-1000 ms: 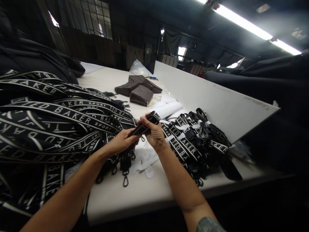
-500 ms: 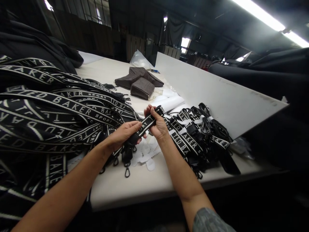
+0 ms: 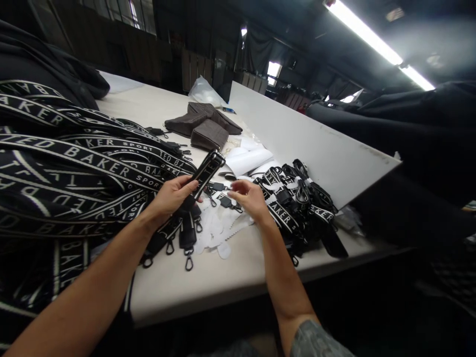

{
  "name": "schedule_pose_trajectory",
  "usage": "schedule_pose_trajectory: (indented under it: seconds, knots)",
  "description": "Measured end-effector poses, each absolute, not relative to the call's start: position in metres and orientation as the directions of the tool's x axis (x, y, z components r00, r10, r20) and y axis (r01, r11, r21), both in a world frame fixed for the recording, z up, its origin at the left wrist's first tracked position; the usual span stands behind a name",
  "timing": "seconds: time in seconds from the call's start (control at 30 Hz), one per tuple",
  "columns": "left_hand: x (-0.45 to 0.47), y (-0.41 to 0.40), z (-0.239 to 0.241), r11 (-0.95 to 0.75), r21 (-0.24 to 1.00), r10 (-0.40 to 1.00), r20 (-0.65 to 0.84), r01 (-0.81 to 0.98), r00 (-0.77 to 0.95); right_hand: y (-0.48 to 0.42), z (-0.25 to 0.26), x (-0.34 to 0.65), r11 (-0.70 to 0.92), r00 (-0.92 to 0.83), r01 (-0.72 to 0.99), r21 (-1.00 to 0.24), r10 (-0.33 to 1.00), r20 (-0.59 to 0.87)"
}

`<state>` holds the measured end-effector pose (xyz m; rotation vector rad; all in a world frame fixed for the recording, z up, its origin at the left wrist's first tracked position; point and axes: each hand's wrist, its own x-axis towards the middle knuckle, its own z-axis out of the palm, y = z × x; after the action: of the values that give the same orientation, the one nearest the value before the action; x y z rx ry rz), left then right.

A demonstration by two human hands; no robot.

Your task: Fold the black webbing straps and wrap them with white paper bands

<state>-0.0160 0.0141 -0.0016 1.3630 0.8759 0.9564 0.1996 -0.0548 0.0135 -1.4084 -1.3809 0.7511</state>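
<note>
- In the head view, the left hand [image 3: 174,197] was clamped on a folded black strap [image 3: 204,179] with white lettering; its thumb pressed against the near side, and a fingertip showed at the other side.
- This strap was raised over the white table [image 3: 201,292], between the two hands, tilted, with its upper end leaning to the right.
- The left forearm [image 3: 100,277] entered from the lower left corner, and its wrist was almost straight.
- The right hand [image 3: 253,199] was near the strap but separate from it; its fingers were bent toward the left hand, with thumb and fingertips slightly apart. Whether they touched the strap ends [image 3: 226,202] below, I could not tell.
- The right forearm [image 3: 284,275] rose steeply, under a grey patterned sleeve [image 3: 316,342].
- A large pile of loose straps [image 3: 89,157] lay at the left; bundled straps [image 3: 284,218] lay at the right.
- White paper scraps [image 3: 211,232] lay between these piles.
- Farther away, dark brown bags [image 3: 209,135] rested near a white board [image 3: 297,141].
</note>
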Motion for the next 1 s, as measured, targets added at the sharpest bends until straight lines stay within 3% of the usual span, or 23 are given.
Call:
schedule_pose_trajectory:
  seconds: [0.07,0.17,0.43,0.77,1.0]
  knots:
    - [-0.018,0.015,0.000,-0.012,0.997,0.932,0.041,-0.082,0.360,-0.083,0.006,0.207,0.084,0.063,0.621,-0.780,0.986,0.156]
    - [-0.016,0.012,0.002,-0.020,0.992,0.934,0.062,-0.122,0.351,-0.113,-0.011,0.214,0.073,-0.065,0.782,-0.619,0.997,0.036]
    - [-0.011,0.007,0.001,-0.050,0.992,0.921,0.091,-0.115,0.378,-0.113,-0.022,0.221,0.018,-0.095,0.778,-0.628,0.992,-0.089]
    - [-0.013,0.004,0.009,-0.021,0.982,0.924,0.091,-0.188,0.372,-0.097,-0.001,0.212,0.115,-0.210,0.898,-0.425,0.960,-0.186]
    - [-0.016,0.008,0.009,-0.025,0.974,0.936,0.103,-0.227,0.338,-0.115,-0.006,0.212,0.057,-0.171,0.892,-0.448,0.961,-0.218]
